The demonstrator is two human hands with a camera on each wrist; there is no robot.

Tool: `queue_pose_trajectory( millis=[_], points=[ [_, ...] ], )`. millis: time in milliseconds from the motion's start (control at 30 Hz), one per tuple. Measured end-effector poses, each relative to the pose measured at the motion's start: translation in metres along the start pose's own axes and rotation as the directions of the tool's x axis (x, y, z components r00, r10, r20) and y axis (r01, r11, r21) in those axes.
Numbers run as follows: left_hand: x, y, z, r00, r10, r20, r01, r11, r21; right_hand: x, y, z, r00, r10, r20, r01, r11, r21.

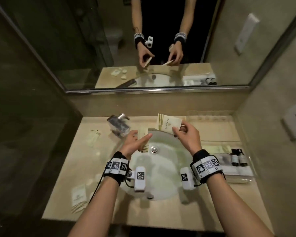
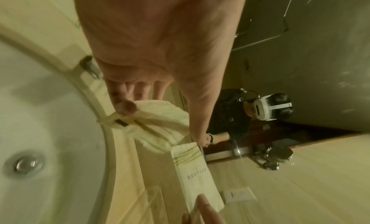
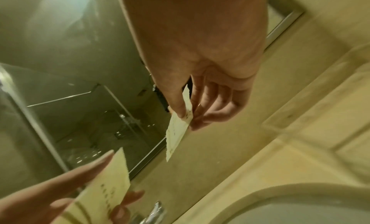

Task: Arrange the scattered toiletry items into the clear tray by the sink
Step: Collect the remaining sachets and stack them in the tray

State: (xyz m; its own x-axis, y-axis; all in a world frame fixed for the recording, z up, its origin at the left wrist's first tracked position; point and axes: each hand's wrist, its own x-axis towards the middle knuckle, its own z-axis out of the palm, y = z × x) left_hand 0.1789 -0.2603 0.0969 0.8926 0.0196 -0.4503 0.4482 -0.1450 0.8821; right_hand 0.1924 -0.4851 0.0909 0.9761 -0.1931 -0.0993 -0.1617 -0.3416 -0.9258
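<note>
- Left hand fingers pinch a cream sachet above the sink.
- Right hand fingers pinch a second sachet.
- Clear tray lies right of the right fingers, on the worktop.

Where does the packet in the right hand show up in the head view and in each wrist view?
Head: the packet sits upper centre, above the sink's far rim, pinched by the right hand.
Left wrist: bottom centre, green stripes uppermost, fingertips at its lower end.
Right wrist: centre, seen edge-on, hanging from thumb and fingers.
Shared landmark: the white sink basin.
</note>
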Motion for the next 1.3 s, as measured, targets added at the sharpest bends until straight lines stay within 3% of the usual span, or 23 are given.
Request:
queue_pose_trajectory(
  millis=[200, 367, 633, 866, 1300],
  points=[
    [0.004, -0.004, 0.102, 0.993, -0.019, 0.113, 0.015, 0.999, 0.041, -0.011, 0.066, -0.102, 0.978, 0.163, -0.127, -0.164, 0.987, 0.007],
    [-0.009, -0.002, 0.151, 0.964, -0.046, 0.262, 0.038, 0.999, 0.036, -0.012, 0.112, -0.145, 0.940, 0.319, -0.117, -0.329, 0.941, -0.075],
    [-0.009, -0.014, 0.162, 0.948, -0.111, 0.298, 0.149, 0.983, -0.108, -0.001, 0.150, -0.139, 0.873, 0.485, -0.044, -0.487, 0.864, -0.130],
    [0.014, -0.026, 0.151, 0.948, -0.145, 0.283, 0.184, 0.976, -0.118, 0.025, 0.153, -0.122, 0.875, 0.479, -0.064, -0.473, 0.822, -0.316],
    [0.052, -0.039, 0.156, 0.953, -0.145, 0.268, 0.162, 0.986, -0.042, 0.041, 0.167, -0.118, 0.873, 0.476, -0.106, -0.479, 0.796, -0.369]
  ],
)
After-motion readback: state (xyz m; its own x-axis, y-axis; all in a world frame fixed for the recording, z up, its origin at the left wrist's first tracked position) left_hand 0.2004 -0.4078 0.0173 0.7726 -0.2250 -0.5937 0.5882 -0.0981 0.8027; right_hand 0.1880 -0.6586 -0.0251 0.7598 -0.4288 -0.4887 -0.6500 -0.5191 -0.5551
